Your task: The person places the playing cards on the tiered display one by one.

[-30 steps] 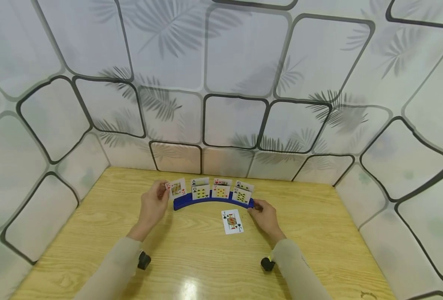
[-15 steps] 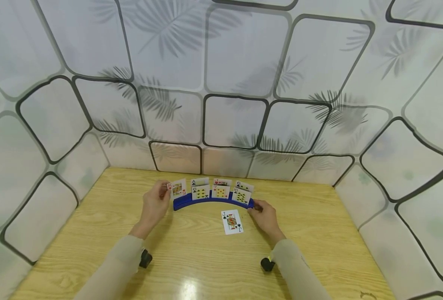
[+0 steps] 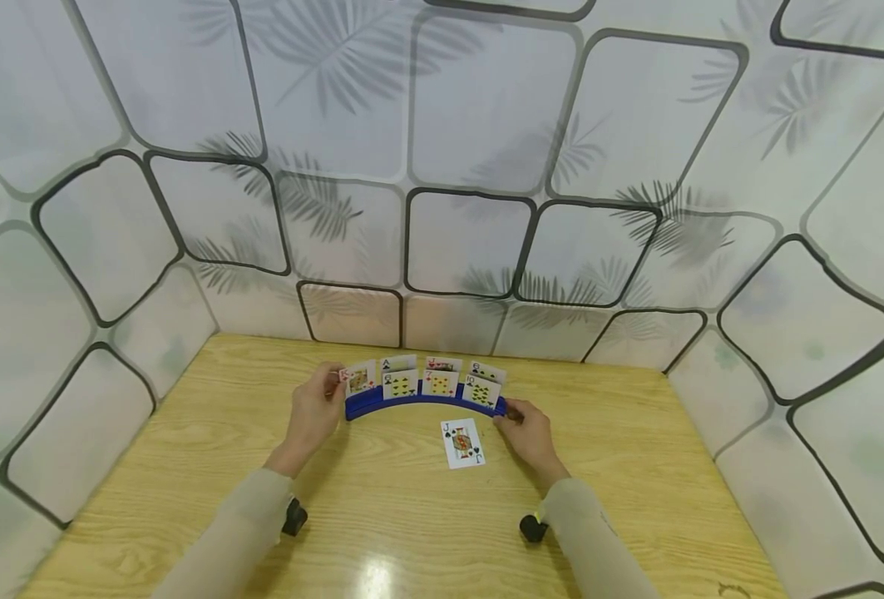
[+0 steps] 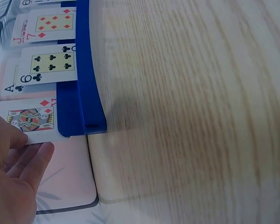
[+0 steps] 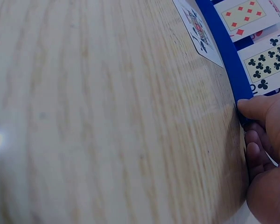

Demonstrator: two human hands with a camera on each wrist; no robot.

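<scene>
My left hand point(image 3: 313, 413) pinches the king of diamonds point(image 3: 360, 378) by its left side. That card stands at the back of the left end of a curved blue card holder point(image 3: 365, 406); in the left wrist view its lower edge meets the blue plastic point(image 4: 69, 109). At the holder's other end, my right hand point(image 3: 529, 434) grips the tip between thumb and fingers. Upright in the holder are the six of clubs point(image 3: 401, 384), the seven of diamonds point(image 3: 440, 383) and the ten of clubs point(image 3: 482, 390). An ace point(image 3: 399, 363), a red jack and a black six show partly behind them.
A jack of spades point(image 3: 463, 443) lies face up on the wooden table point(image 3: 412, 516), in front of the holder and left of my right hand. Patterned fabric walls point(image 3: 456, 241) enclose the table at the back and sides.
My left hand has shifted a little to the right and slightly down with the king of diamonds, bringing it closer to the holder's left end. The right hand and holder stay put.
</scene>
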